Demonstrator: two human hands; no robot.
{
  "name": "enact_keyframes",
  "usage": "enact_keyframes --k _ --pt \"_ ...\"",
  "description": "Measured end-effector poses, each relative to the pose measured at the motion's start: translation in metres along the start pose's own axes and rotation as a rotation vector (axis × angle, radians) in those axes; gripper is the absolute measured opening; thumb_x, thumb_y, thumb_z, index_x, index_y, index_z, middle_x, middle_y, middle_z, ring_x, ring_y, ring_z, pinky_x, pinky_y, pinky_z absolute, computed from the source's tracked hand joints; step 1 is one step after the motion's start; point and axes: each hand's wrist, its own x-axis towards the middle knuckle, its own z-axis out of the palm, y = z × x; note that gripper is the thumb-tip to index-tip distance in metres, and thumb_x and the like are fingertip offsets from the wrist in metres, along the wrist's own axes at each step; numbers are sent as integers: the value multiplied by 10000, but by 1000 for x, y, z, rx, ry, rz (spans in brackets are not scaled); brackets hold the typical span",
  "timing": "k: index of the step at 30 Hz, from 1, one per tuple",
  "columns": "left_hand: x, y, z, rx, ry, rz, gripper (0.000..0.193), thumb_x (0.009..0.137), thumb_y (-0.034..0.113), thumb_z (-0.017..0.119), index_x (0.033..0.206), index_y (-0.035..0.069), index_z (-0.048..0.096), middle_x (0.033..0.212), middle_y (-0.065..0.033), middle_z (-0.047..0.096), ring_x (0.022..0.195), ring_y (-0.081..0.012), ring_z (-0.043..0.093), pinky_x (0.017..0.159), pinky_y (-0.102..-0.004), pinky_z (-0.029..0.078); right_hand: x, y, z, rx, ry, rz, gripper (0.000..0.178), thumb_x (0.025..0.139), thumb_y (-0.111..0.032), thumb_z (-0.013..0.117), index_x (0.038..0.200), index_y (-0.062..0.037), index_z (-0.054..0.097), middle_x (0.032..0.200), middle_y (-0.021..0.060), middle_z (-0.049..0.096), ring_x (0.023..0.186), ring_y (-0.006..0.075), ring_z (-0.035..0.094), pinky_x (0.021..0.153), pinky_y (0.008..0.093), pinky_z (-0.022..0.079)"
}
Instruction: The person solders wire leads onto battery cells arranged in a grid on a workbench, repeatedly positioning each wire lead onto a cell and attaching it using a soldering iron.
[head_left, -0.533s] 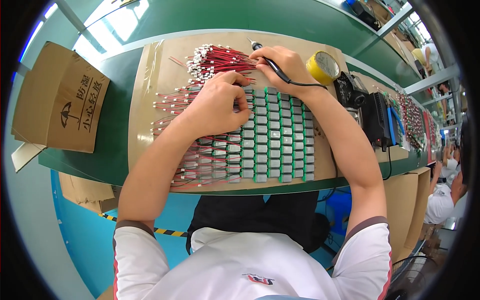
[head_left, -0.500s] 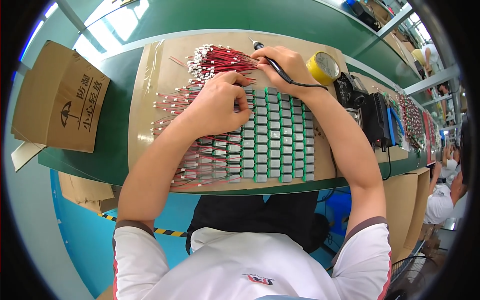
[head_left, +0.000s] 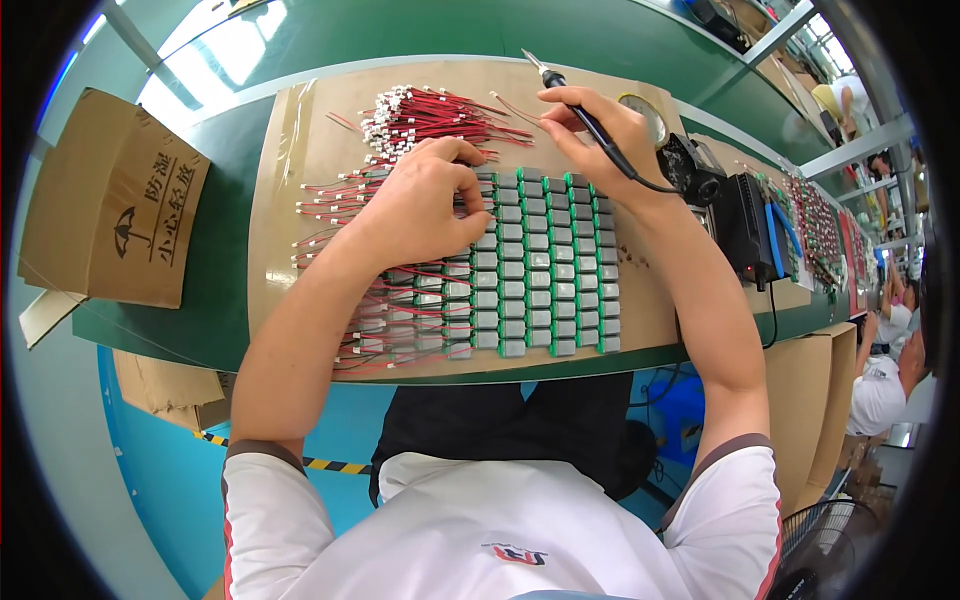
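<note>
My right hand (head_left: pixel 600 130) is closed round a soldering iron (head_left: pixel 592 122) with a black handle, its metal tip pointing up and left. Between the same hand's thumb and fingers is a thin red wire lead (head_left: pixel 516 108) with a small white end. My left hand (head_left: pixel 435 195) rests over rows of small grey battery cells (head_left: pixel 512 270) with green edges, its fingers curled and thumb drawn in; what they pinch, if anything, is hidden. Red and black leads with white connectors run off the left-hand cells. Above my left hand lies a pile of red leads (head_left: pixel 440 113) with white connectors.
A brown cardboard mat (head_left: pixel 275 200) covers the green bench. An open carton (head_left: pixel 140 240) stands at the left. Beyond my right hand are a yellow tape roll (head_left: pixel 650 118), an iron stand (head_left: pixel 690 170) and a black soldering station (head_left: pixel 745 225). Other people sit far right.
My right hand has moved right, away from the pile, drawing out one red lead while still holding the soldering iron. My left hand stays over the cells, nearly unmoved.
</note>
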Motion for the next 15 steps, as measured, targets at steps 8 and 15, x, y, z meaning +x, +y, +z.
enact_keyframes --k 8,15 --pt "-3 2 -5 -11 47 -12 176 803 133 875 914 32 784 1360 -138 703 1300 -333 656 1126 -437 510 -30 -42 -22 17 -77 -100 312 917 20 808 1219 -41 760 956 84 779 860 183 781 786 297 620" --pt "-1 17 -25 -74 79 23 274 793 94 901 1044 29 813 1149 -98 727 1101 -242 697 978 -363 546 -45 -57 -9 81 -123 -203 330 887 36 829 1191 -68 756 900 95 726 815 270 730 717 362 599"
